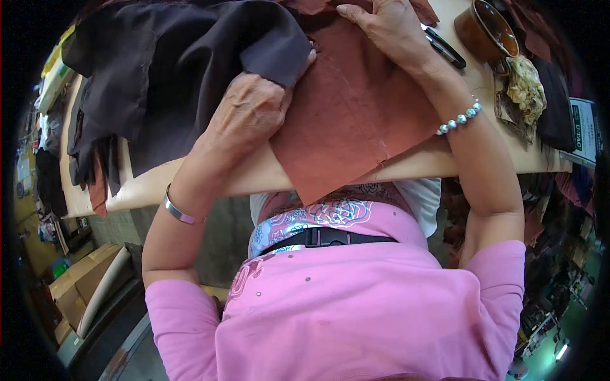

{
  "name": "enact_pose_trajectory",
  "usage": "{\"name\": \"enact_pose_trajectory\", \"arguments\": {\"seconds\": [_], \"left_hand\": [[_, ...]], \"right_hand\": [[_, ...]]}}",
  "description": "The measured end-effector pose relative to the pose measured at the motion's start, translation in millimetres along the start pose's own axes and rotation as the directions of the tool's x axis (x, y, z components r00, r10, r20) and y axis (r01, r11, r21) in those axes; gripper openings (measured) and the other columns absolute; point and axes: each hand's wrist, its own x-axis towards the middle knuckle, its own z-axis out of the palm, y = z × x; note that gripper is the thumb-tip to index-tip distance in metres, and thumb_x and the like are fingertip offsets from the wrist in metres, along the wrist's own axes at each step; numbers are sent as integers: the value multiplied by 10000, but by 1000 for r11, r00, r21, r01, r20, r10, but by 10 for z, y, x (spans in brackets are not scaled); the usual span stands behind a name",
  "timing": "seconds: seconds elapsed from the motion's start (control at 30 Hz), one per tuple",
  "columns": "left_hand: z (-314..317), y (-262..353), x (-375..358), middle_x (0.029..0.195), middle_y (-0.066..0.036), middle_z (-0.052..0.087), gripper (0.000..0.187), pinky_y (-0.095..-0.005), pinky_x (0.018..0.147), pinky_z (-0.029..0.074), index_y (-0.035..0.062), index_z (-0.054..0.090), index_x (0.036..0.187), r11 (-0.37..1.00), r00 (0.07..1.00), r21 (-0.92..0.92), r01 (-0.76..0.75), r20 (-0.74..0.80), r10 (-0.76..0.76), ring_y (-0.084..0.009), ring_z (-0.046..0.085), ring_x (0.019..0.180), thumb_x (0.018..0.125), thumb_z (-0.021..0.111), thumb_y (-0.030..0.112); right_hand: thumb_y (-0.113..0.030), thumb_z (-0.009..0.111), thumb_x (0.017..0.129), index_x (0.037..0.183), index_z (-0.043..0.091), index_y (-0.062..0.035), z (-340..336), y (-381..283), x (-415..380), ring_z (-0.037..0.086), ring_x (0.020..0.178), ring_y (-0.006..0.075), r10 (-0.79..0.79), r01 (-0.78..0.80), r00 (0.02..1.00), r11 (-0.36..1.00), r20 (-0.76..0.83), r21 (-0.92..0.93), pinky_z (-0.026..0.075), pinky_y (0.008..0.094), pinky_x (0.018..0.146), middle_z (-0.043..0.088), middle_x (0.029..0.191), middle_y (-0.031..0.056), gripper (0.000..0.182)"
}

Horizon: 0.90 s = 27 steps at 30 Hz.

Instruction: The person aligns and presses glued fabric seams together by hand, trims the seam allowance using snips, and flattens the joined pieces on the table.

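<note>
My left hand (pixel 254 105) is closed, its fingers pinching the edge of a dark, nearly black cloth (pixel 184 76) where it meets a rust-brown cloth (pixel 356 108). A corner of the dark cloth folds over my knuckles. The rust-brown cloth hangs past the table's near edge in a point. At the top of the view, my right hand (pixel 394 32) rests on its upper part, thumb stretched to the left and apart from the index finger. The other fingertips of that hand lie outside the frame.
Right of my right hand lie a black pen-like tool (pixel 445 47) and a brown glazed bowl (pixel 480 32). A crumpled pale cloth (pixel 524 92) sits below the bowl. The pale table (pixel 419 166) ends near my waist. Cardboard boxes (pixel 86 279) stand at lower left.
</note>
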Motion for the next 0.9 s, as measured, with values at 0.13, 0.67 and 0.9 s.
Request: {"name": "enact_pose_trajectory", "arguments": {"seconds": [0.13, 0.67, 0.9], "left_hand": [[-13, 27, 30, 1342, -131, 487, 521, -387, 1039, 372, 145, 507, 1320, 998, 998, 21, -50, -37, 51, -311, 463, 1237, 838, 459, -47], [-192, -147, 198, 961, -194, 632, 216, -382, 791, 451, 11, 603, 1047, 894, 928, -396, 210, -207, -310, -383, 575, 870, 913, 524, 161], [-196, -229, 439, 918, -172, 625, 160, -376, 731, 478, 27, 611, 1001, 971, 851, -236, -36, -516, -94, -339, 596, 845, 863, 550, 84]], "right_hand": [[24, 543, 812, 1363, 372, -30, 63, 146, -2, 587, 1061, 307, -46, 46, 999, 999, -24, -12, 434, 368, 935, 579, 1176, 227, 579], [-20, 495, 780, 1109, 509, 10, 230, -22, -495, 583, 953, 266, -504, 572, 819, 746, 273, -339, 465, 333, 831, 593, 1007, 136, 330], [-11, 490, 770, 1130, 510, 15, 298, 1, -447, 573, 973, 277, -523, 585, 811, 717, 262, -380, 471, 336, 817, 589, 1062, 137, 362]]}}
